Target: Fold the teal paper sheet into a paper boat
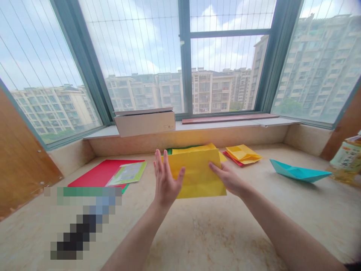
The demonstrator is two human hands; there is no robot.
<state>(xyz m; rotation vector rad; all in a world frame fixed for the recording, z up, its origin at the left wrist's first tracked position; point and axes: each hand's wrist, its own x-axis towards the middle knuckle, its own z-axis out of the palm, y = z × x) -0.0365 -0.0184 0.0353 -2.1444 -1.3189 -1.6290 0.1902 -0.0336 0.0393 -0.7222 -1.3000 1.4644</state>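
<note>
A yellow sheet of paper [200, 177] stands raised above the counter, its face toward me. My right hand [225, 175] grips its right edge, thumb in front and the other fingers hidden behind. At the sheet's left side is my left hand [166, 180], open with the thumb spread away and the fingers pointing up. Whether the left palm touches the paper I cannot tell. Behind the raised sheet, more yellow and green paper shows in part. To the right lie folded yellow and red papers [244, 154], and farther right sits a turquoise folded paper boat [300, 172].
Red paper [96, 173] with a green-and-clear packet [128, 174] on it lies at left. A pixelated patch covers something dark in front of it. A white box [145, 124] stands on the window ledge. At the right edge is a labelled clear bottle [348, 160].
</note>
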